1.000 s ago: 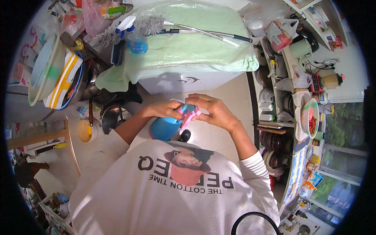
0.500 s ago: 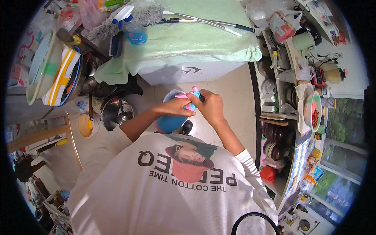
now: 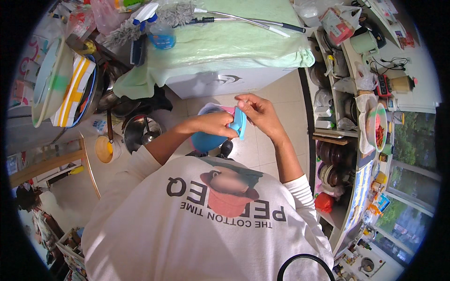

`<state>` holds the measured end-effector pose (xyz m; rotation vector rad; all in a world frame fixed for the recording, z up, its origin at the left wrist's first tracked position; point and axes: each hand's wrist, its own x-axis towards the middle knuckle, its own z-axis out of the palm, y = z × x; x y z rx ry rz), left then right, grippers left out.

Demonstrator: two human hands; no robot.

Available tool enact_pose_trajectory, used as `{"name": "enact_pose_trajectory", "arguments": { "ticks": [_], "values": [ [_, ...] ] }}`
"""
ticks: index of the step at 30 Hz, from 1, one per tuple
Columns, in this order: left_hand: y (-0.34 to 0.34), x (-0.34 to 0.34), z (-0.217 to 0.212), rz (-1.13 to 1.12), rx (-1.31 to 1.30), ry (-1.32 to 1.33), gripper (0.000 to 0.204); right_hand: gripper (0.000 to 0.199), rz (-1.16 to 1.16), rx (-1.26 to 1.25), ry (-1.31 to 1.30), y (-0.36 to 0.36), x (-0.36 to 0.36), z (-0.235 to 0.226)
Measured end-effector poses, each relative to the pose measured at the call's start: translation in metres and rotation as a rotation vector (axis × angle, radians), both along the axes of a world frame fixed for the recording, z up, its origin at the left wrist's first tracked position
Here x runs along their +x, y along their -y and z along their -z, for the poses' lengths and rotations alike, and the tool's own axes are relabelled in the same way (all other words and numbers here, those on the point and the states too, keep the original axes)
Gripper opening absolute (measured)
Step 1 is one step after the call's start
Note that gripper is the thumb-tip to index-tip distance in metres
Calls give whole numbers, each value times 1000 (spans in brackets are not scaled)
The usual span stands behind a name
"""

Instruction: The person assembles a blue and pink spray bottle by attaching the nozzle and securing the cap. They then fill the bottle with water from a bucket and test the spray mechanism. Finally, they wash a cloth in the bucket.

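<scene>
So a small light-blue plastic piece is being held up at chest height, over the tiled floor and just in front of the white chest appliance draped with a pale green cloth. The right hand is curled around its upper edge, thumb and fingertips pinched on it. The left hand is closed on the lower end, where something pink shows behind it. What exactly the pink bit is can't be told from this angle. A blue bowl or tub is seen right under the left hand, but whether it is gripped or just resting below can't be made out.

Main risk, as judged from here: everything is being worked in mid-air with fingertip grips only. If the piece is pried or twisted too hard, it could be popped loose and dropped onto the tiles, and small parts would easily be lost among the pots and clutter by the left leg. The blue tub could also be knocked or tipped if the left hand gets shifted for a better grip. The long-handled duster on the cloth is well apart, so nothing much is threatened there.
</scene>
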<state>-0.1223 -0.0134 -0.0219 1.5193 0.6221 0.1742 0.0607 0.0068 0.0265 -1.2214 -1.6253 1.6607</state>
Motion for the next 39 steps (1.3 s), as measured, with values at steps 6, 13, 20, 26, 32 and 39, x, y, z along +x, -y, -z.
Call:
{"name": "enact_pose_trajectory", "arguments": {
  "ticks": [6,13,20,26,32,39],
  "values": [
    [8,0,20,-181,288,38,30,20,80,-167,-54,3,-10,3],
    [25,5,25,-807,471,74,35,21,323,-315,-112,6,-20,10],
    [24,2,8,-933,58,405,23,27,234,-228,-112,5,-18,8],
    [18,-8,-2,-708,10,323,23,40,156,-139,-8,4,-12,4],
    [13,-8,-16,-693,-15,311,22,48,49,-192,115,1,-4,-4],
    [11,-12,-17,-641,-92,274,24,42,-4,-216,58,-1,1,1]
  ]
}}
